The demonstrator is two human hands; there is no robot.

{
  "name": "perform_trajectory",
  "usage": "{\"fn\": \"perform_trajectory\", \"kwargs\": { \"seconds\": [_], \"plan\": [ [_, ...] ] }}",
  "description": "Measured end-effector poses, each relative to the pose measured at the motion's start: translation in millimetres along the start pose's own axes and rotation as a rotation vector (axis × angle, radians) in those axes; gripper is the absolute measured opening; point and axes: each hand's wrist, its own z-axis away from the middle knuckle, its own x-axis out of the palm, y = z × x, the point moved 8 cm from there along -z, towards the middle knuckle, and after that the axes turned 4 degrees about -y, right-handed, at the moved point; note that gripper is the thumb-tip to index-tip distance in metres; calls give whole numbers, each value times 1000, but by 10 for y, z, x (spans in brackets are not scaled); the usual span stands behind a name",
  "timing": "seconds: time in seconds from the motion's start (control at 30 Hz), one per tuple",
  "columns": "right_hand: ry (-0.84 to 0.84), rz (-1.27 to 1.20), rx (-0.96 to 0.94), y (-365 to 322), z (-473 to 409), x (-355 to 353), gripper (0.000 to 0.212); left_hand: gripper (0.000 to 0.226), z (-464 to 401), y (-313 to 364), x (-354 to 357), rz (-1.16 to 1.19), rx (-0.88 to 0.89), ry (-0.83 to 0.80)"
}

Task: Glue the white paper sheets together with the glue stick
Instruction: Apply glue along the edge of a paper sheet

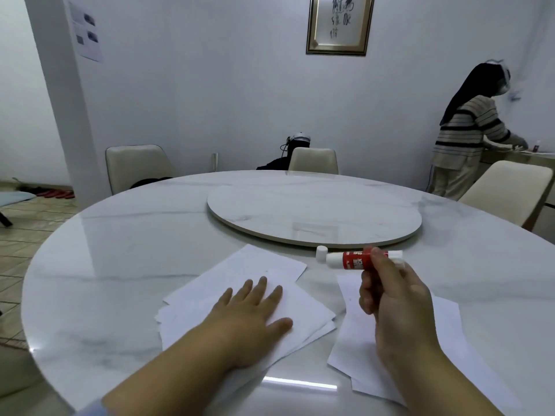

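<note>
We note the left hand (pixel 252 313) spread flat on the paper stack (pixel 240 283) while the right hand (pixel 390 298) pinches the glue stick (pixel 357 259) just right of that stack (long axis sideways, cap (pixel 321 253) off).

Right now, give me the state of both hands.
Left hand: open, flat on the paper stack.
Right hand: holding the glue stick.
</note>
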Motion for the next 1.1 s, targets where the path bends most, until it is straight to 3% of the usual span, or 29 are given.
{"fn": "perform_trajectory", "kwargs": {
  "seconds": [0.1,0.2,0.27,0.53,0.8,0.93,1.0,1.1],
  "plan": [
    [-68,260,-45,-94,2,105,25,61,5,-127,-88,31,59,-100],
    [-214,596,-95,-144,-87,374,24,57,25,-93,-138,130,53,54],
    [-308,753,-134,-102,-154,567,24,63,29,-57,-53,47,47,101],
    [-520,951,-138,344,-296,882,17,65,-6,-70,12,-7,29,77],
    [-656,975,-260,154,-27,754,22,64,15,-77,3,-12,32,60],
    [-733,864,-168,134,141,605,21,65,30,-63,-5,-6,40,57],
    [-626,625,-110,46,57,485,23,64,41,-64,-37,-9,60,36],
    [-288,323,-85,-98,-195,145,31,62,119,-91,-87,-31,155,-139]
  ]
}}
